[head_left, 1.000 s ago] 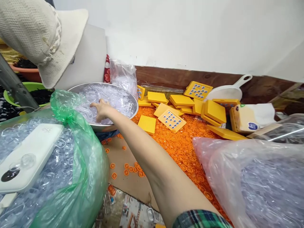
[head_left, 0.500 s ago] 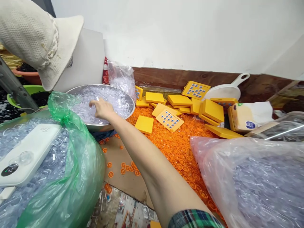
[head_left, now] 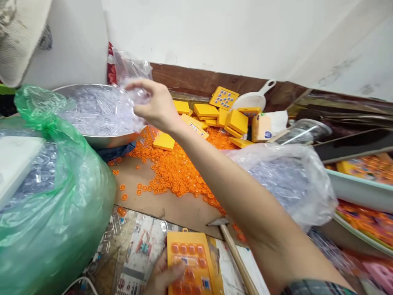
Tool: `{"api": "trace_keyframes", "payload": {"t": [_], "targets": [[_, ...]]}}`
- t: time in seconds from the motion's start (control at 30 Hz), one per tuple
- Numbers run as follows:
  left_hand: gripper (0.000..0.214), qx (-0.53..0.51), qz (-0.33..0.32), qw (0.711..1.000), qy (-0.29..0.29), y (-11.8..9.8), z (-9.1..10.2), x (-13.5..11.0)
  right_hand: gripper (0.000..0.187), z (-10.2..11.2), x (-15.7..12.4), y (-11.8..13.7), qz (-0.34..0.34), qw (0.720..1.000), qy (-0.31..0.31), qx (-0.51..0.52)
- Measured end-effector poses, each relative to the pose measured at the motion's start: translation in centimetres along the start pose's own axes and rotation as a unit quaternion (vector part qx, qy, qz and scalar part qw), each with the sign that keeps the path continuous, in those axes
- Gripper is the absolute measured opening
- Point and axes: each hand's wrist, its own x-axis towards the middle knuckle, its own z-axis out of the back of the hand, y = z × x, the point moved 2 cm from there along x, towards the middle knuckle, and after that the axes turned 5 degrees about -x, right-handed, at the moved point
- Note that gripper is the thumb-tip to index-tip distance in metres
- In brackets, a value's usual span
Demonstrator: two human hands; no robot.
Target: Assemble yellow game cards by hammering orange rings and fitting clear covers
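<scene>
At the bottom, my left hand (head_left: 164,272) is closed round the edge of a flat yellow plastic board (head_left: 192,262). The thumb lies over its face, where rows of small orange pieces and a clear strip are set. My right hand (head_left: 159,104) is raised at the right rim of a metal basin (head_left: 106,141), thumb and fingers curled round a few clear plastic pieces (head_left: 139,97); motion blurs their shape. More clear plastic pieces (head_left: 98,108) fill the basin. Below my right forearm lies a hammer (head_left: 236,254) with a wooden handle.
Orange rings (head_left: 181,172) are heaped on cardboard (head_left: 132,213). Yellow boards (head_left: 205,110) pile up behind, near a white pan (head_left: 250,100). A green bag (head_left: 76,196) stands left, a translucent bag (head_left: 319,192) right. Trays (head_left: 359,180) hold orange pieces at the far right.
My right hand has lifted from inside the basin to its right rim, with clear pieces in its fingers. The view has swung right and down, bringing my left hand, the board and hammer into sight.
</scene>
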Motion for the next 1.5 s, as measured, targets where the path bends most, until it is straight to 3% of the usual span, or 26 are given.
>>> {"api": "trace_keyframes", "payload": {"t": [0.1, 0.23, 0.3, 0.4, 0.5, 0.57, 0.77, 0.97, 1.2, 1.3, 1.37, 1.43, 1.5], "targets": [[0.042, 0.004, -0.042, 0.999, -0.02, -0.1, -0.1, 0.3, 0.038, 2.6, -8.6, -0.4, -0.05, 0.998, -0.005, 0.029], [0.035, 0.013, -0.032, 0.998, -0.059, 0.1, -0.6, -1.0, 0.027, 5.8, -22.4, -0.7, -0.153, 0.988, 0.026, 0.005], [0.039, 0.022, -0.025, 0.996, -0.077, 0.1, -0.7, -1.5, 0.025, 7.0, -29.3, -1.0, -0.233, 0.971, 0.02, -0.044], [0.049, 0.034, -0.031, 0.995, -0.09, 0.1, -0.6, -1.9, 0.025, 7.8, -38.6, -2.0, -0.327, 0.931, -0.04, -0.156], [0.056, 0.052, -0.041, 0.993, -0.093, 0.1, -0.4, -2.0, 0.029, 7.1, -45.2, -3.4, -0.34, 0.905, -0.057, -0.249], [0.055, 0.067, -0.047, 0.992, -0.094, 0.2, -0.4, -2.0, 0.031, 6.6, -47.8, -4.5, -0.341, 0.893, -0.069, -0.285], [0.046, 0.098, -0.068, 0.986, -0.112, 1.0, -0.9, -2.5, 0.031, 7.1, -50.2, -6.8, -0.288, 0.897, -0.088, -0.324], [0.053, 0.078, -0.03, 0.993, -0.086, 3.2, -1.6, -2.6, 0.037, 7.8, -50.6, -6.3, -0.263, 0.909, -0.083, -0.313], [0.044, 0.062, -0.016, 0.994, -0.09, 3.9, -2.1, -2.8, 0.043, 8.5, -49.0, -3.5, -0.301, 0.897, -0.14, -0.29], [0.042, 0.066, -0.019, 0.995, -0.074, 4.1, -2.1, -2.9, 0.029, 8.0, -47.3, -0.9, -0.29, 0.911, -0.16, -0.246], [0.041, 0.071, -0.024, 0.995, -0.061, 4.2, -2.0, -2.9, 0.022, 6.7, -46.0, 1.1, -0.268, 0.931, -0.14, -0.203], [0.042, 0.076, -0.031, 0.995, -0.05, 4.3, -2.0, -2.7, 0.027, 5.0, -44.9, 2.8, -0.262, 0.956, -0.093, -0.094], [0.042, 0.079, -0.039, 0.995, -0.041, 4.3, -2.0, -2.7, 0.023, 3.3, -44.4, 3.9, -0.283, 0.957, -0.059, 0.023]]}}
